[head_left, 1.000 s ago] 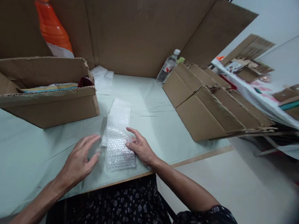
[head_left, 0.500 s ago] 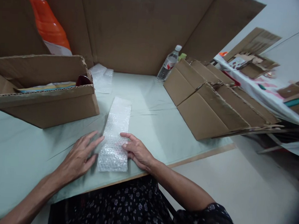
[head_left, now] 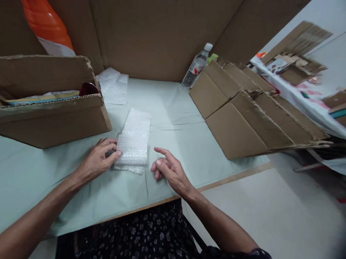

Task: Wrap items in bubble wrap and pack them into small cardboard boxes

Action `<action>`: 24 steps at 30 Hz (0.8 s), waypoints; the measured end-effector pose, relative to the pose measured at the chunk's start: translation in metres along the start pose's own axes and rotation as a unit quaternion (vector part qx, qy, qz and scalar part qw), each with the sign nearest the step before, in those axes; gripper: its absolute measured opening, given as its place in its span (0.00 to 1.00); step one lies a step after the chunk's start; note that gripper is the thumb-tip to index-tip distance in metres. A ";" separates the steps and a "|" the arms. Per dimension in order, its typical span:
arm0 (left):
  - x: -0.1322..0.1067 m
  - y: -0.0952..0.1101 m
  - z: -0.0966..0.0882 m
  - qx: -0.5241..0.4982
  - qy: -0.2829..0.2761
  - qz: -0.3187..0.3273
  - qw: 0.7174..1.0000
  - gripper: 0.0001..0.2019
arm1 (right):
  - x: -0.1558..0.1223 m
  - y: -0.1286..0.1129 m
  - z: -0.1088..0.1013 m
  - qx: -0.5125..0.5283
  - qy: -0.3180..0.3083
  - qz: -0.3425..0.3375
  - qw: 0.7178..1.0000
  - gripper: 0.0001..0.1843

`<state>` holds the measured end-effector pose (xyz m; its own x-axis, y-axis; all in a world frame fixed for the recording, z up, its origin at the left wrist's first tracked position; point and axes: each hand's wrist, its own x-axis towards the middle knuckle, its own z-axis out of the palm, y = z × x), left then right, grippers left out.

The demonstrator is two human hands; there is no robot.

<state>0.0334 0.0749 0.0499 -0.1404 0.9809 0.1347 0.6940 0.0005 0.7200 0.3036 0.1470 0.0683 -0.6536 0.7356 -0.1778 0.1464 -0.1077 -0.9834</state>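
While left hand [head_left: 99,161] pinches the folded near end of the bubble wrap [head_left: 134,135] on the table [head_left: 176,122] and right hand [head_left: 169,168] hovers loose-fingered beside it, fold may spring open: only 1 hand pins it.

A table [head_left: 176,118] with pale green cover stands against tall brown cardboard walls [head_left: 155,28]. At right the floor [head_left: 272,219] is pale and smooth, and a white wall [head_left: 339,53] rises behind another table [head_left: 304,109], in soft even light

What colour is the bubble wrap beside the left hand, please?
Clear, whitish bubble wrap, best seen in the head view.
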 end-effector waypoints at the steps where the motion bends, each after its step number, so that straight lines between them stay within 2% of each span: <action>1: 0.004 -0.001 0.001 0.004 -0.001 -0.005 1.000 0.16 | -0.002 0.001 0.000 -0.032 0.019 -0.036 0.999 0.23; 4: 0.011 -0.005 0.004 0.018 0.003 -0.012 1.000 0.15 | -0.005 0.005 0.003 -0.173 0.046 -0.160 0.971 0.16; 7: 0.013 -0.009 0.006 0.038 0.001 -0.016 0.999 0.14 | 0.002 0.006 0.009 -0.338 0.013 -0.267 0.902 0.13; 9: 0.014 -0.010 0.008 0.051 0.003 -0.008 0.999 0.12 | 0.010 0.006 0.014 -0.432 -0.036 -0.288 0.854 0.16; 12: 0.016 -0.010 0.010 0.075 0.027 0.001 0.997 0.10 | 0.024 0.006 0.022 -0.525 -0.088 -0.271 0.802 0.24; 13: 0.015 -0.009 0.011 0.083 0.040 0.001 0.996 0.14 | 0.028 0.008 0.024 -0.545 -0.092 -0.269 0.789 0.24; 16: 0.005 -0.003 0.007 0.101 0.088 0.019 0.991 0.24 | 0.038 0.012 0.028 -0.577 -0.082 -0.282 0.762 0.13; 18: -0.007 0.001 0.001 0.109 0.097 0.063 0.987 0.26 | 0.042 0.014 0.027 -0.574 -0.080 -0.294 0.760 0.12; 20: -0.021 0.006 -0.003 0.115 0.073 0.121 0.983 0.27 | 0.044 0.014 0.024 -0.553 -0.078 -0.295 0.775 0.12; 22: -0.034 0.009 -0.004 0.113 0.035 0.164 0.979 0.29 | 0.045 0.009 0.021 -0.515 -0.079 -0.279 0.807 0.11; 24: -0.042 0.012 -0.001 0.100 0.020 0.171 0.980 0.27 | 0.046 0.002 0.018 -0.467 -0.091 -0.250 0.843 0.11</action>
<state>0.0473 0.0337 0.0534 0.1006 0.9218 0.3744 0.8297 -0.2855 0.4798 0.2609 0.1685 0.0572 -0.8979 0.4083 0.1647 0.2830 0.8218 -0.4945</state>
